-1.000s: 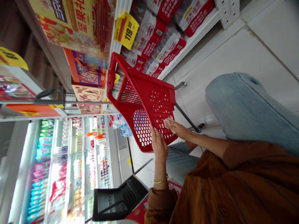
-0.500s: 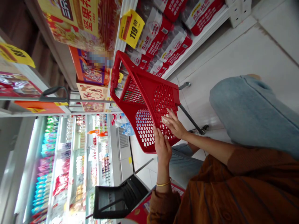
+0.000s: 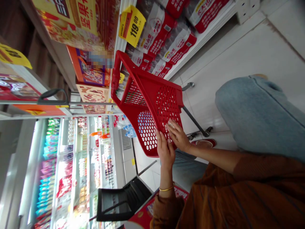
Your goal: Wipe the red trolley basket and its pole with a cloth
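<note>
A small red plastic shopping cart (image 3: 164, 79) with honeycomb openings stands in front of me, sideways in the picture. My left hand (image 3: 165, 151), with a gold bracelet at the wrist, grips the cart's upper rim, its fingers lying over the edge. Against the perforated side panel just beside it rests my right hand (image 3: 178, 136), fingers bent and pressed to the plastic. Under those fingertips a scrap of crumpled white tissue (image 3: 170, 122) barely shows; the rest is covered by the hand.
Shelves of red-labelled water bottles (image 3: 176, 47) adjoin the cart, near a yellow price tag (image 3: 132, 27). A lit fridge display (image 3: 81, 171) lies beyond. A black chair (image 3: 116, 202) stands to one side. My denim-covered knee (image 3: 252, 111) is close by.
My right hand has shifted slightly along the panel toward my left hand, and less of the white tissue shows. A red shoe has come into view beside the cart's wheel.
</note>
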### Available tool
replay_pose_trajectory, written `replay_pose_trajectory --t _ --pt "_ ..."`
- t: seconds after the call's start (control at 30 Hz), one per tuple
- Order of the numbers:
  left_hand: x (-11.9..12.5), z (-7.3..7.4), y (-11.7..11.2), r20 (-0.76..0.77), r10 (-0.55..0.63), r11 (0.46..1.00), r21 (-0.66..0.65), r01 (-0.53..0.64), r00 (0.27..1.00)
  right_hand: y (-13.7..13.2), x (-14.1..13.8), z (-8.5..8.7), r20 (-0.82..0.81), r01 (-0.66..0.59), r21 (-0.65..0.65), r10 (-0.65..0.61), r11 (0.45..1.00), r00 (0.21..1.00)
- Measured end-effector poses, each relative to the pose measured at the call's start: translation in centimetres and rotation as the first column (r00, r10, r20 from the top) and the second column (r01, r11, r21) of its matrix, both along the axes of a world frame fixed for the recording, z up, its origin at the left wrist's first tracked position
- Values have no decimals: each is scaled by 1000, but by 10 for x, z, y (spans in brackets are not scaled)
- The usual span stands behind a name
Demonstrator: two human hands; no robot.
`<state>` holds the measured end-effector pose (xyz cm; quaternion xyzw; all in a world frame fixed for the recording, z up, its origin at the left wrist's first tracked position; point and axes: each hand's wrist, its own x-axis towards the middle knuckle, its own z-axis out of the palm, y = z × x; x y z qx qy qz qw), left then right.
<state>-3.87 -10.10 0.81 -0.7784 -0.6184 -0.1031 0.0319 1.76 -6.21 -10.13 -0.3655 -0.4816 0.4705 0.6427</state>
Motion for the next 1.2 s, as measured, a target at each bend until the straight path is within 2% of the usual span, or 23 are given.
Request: replay_pose_trajectory --t 0.1,0.17,0.4,0.47,0.57,0.67,0.73,0.93,1.07,1.2 --pt "-1 0 -2 -7 3 1000 -2 -3 1000 -9 1 -2 68 -7 96 1 995 998" --pt "-1 0 -2 -16 10 1000 -8 -10 1000 -7 0 -4 81 -3 132 -8 991 997" --pt "0 -1 -2 -16 41 999 -11 -41 999 37 -2 -3 80 13 167 -26 986 996" --pt "1 -1 -2 -17 42 999 -15 -42 999 48 -1 -6 84 12 142 -24 990 996" --pt "2 0 -1 -14 33 999 -13 -33 999 50 -1 -15 93 42 37 -45 998 995" --pt "1 1 -1 -15 24 1000 -1 -24 1000 37 -2 -23 62 41 -55 -37 998 997" --pt "0 1 -1 -19 21 1000 2 -21 1000 24 -3 -24 21 20 -60 -19 998 1000" --pt "-8 -1 -6 -39 44 999 -14 -45 998 5 -8 -14 -4 8 24 -8 1000 1000" --pt "-10 -1 -7 -23 55 998 -19 -55 998 10 -10 -3 -19 33 59 -32 998 999" --pt "-7 0 -7 -14 47 999 -18 -47 999 19 -10 10 -48 10 214 1 977 999"
